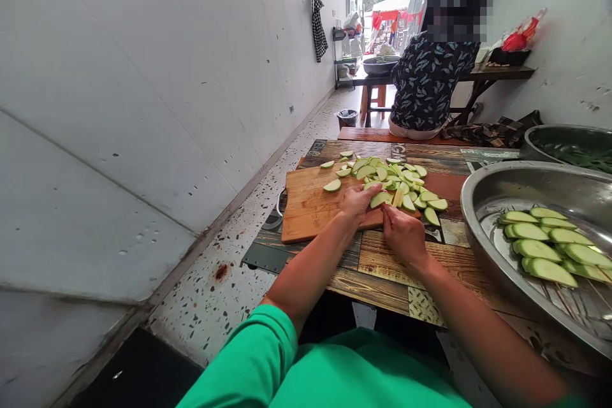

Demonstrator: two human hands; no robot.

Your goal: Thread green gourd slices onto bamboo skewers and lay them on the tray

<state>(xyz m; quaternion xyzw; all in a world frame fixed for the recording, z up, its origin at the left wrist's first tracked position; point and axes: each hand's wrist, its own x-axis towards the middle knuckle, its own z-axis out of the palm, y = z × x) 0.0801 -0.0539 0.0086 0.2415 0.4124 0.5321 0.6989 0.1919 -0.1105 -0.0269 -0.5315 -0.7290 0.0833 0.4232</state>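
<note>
White-walled room (143, 64), wood-patterned table (389, 261): cut vegetable slices under two hands.
In the head view, a wooden cutting board (306, 204) lies on the table, with half-moon vegetable slices (406, 173) heaped over its far right side and spilling onto the tabletop; their flesh is pale, smooth and greenish white, edged by thin bright green skin. The left hand (359, 200) pinches one half-moon slice (381, 199) between thumb and fingers above the board's near right part. The right hand (404, 233) sits at that slice's near edge, fingers curled together; I cannot tell what they pinch. At right, a steel basin (471, 201) holds overlapping slices on thin sticks (545, 248).
</note>
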